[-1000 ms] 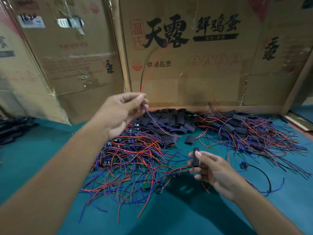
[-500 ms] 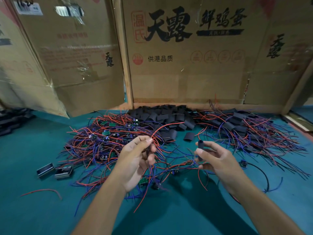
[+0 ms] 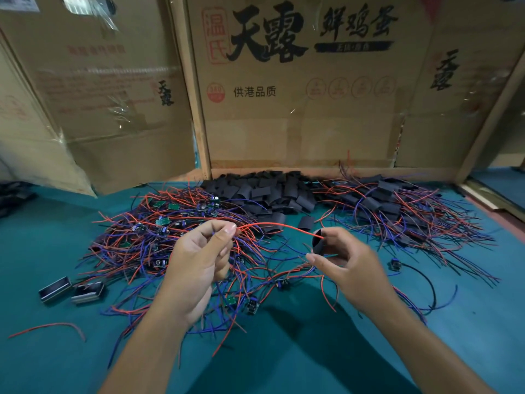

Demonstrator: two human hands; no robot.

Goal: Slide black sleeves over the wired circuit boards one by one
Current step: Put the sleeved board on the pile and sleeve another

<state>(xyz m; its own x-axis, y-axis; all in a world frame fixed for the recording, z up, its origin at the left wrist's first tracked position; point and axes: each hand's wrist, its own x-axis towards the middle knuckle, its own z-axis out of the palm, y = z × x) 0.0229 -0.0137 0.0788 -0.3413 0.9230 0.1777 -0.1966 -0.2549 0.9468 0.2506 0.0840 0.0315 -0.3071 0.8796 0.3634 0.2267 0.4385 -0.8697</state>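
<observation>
Black sleeve (image 3: 318, 242) mid-frame, pinched in right hand (image 3: 345, 261), open mouth facing 9 o'clock, red wire (image 3: 281, 225) tip at that mouth, wire pinched by left hand (image 3: 199, 260), bare boards pile (image 3: 170, 223) at 10 o'clock, loose sleeves heap (image 3: 267, 191) at 12, sleeved pile (image 3: 397, 211) at 2 o'clock

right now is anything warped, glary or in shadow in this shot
Head view: wide-angle lens bows the cardboard boxes and wooden post; glare streaks on clear tape at left; both arms cast dark shadows on the teal mat; left hand, right hand and black sleeve stay sharp.
</observation>
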